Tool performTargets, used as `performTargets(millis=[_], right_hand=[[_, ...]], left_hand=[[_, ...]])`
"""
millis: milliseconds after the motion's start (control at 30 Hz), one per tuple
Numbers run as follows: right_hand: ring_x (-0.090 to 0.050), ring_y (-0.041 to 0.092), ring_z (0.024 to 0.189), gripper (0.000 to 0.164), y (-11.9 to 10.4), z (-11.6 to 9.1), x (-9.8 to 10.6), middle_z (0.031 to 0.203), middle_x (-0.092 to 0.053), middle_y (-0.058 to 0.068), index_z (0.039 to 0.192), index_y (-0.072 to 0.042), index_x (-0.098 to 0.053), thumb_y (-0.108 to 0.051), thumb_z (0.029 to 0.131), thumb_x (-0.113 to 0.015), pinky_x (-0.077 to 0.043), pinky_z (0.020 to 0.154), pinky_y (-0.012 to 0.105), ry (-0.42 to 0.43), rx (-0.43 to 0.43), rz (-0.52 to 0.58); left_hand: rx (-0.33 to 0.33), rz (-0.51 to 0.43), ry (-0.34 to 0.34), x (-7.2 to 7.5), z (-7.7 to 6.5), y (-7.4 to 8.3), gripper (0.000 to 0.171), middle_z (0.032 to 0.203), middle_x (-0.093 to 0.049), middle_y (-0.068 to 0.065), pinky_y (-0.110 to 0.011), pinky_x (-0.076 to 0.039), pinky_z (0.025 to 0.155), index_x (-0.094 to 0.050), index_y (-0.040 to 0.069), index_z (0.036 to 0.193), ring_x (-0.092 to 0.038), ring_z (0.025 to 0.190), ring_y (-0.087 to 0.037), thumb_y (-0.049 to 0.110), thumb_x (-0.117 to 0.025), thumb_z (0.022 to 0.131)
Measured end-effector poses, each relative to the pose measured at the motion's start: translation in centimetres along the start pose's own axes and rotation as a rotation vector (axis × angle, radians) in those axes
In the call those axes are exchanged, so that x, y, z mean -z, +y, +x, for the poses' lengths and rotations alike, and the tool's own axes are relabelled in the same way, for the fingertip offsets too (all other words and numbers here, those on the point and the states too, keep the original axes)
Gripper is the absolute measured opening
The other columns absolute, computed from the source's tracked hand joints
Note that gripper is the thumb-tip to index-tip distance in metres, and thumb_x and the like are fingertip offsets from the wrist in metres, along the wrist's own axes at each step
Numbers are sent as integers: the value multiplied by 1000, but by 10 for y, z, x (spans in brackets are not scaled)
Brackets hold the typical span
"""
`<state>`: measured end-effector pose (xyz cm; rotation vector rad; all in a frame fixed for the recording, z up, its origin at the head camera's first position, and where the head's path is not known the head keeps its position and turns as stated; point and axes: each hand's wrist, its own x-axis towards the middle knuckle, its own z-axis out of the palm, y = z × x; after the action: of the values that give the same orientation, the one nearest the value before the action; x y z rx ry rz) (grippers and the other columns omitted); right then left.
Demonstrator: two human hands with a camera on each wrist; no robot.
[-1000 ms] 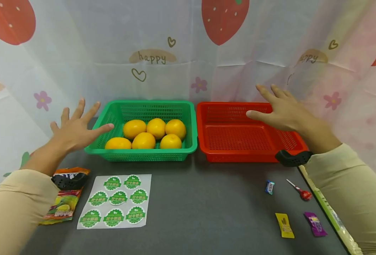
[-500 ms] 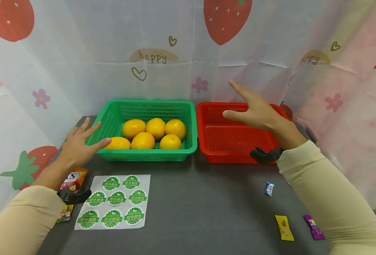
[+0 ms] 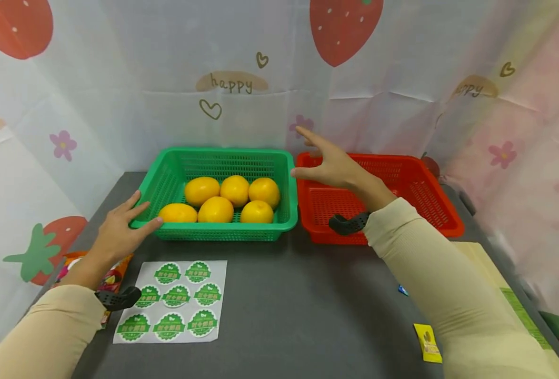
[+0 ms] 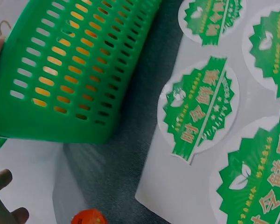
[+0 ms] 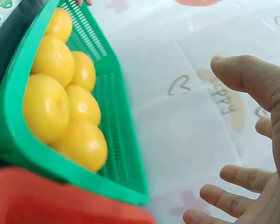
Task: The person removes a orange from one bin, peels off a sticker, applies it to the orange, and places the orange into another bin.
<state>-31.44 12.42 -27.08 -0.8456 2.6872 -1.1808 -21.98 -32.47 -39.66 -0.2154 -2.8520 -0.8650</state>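
Note:
The green basket (image 3: 222, 227), holding several oranges (image 3: 215, 210), stands left of centre against the backdrop. My left hand (image 3: 118, 231) is at its front left corner, fingers spread and thumb by the front rim; whether it touches the rim, I cannot tell. In the left wrist view, the thumb overlaps the perforated wall (image 4: 60, 126). Over the left part of the red basket (image 3: 329, 205) hovers my right hand (image 3: 336, 166), palm facing left and fingers apart near the green basket's right end. The right wrist view shows nothing in that hand (image 5: 266, 186).
On the grey table (image 3: 279, 305) lies a sheet of round green stickers (image 3: 175, 295) in front of the green basket. A colourful snack bag (image 3: 113, 276) is under my left forearm. Near my right sleeve are a yellow packet (image 3: 427, 342) and a green-and-cream strip (image 3: 511, 300).
My right hand has swept left across the red basket towards the green one. My left hand has lowered to the green basket's corner. The baskets and fruit have not moved.

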Motion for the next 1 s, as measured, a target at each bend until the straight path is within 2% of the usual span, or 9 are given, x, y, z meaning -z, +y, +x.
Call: performTargets(millis=[233,467,733,1000], right_hand=[[-41,31,128,88,1,29,-26,152,-28,7,153,-36,-22,-44,83,-73,-43,94,48,-49,-7,73],[-41,33,127,88,4,50,-53,151,-29,12,154,-34,-22,-44,83,-73,-43,95,48,-79,-78,108],[-30,36,135,88,10,71,-77,153,-24,18,155,-25,-22,-36,85,-74,-34,102,53,-88,-163,172],[-27,33,137,89,13,88,-102,158,-18,8,155,-19,-21,-30,85,-75,-27,107,52,-124,-291,75]], left_hand=[[19,-52,44,-7,5,0,72,160,-12,-9,-78,-4,94,-37,-2,146,-13,137,-52,47,-54,96],[17,-72,80,-14,6,-2,71,160,-12,-10,-77,-7,95,-35,-2,147,-14,136,-52,44,-54,96],[36,-104,86,-14,1,-1,72,160,-9,-10,-75,-10,97,-30,0,149,-14,138,-50,44,-53,97],[58,-112,78,-14,-2,1,74,160,-7,-9,-74,-13,97,-27,2,151,-13,138,-49,45,-53,97]])
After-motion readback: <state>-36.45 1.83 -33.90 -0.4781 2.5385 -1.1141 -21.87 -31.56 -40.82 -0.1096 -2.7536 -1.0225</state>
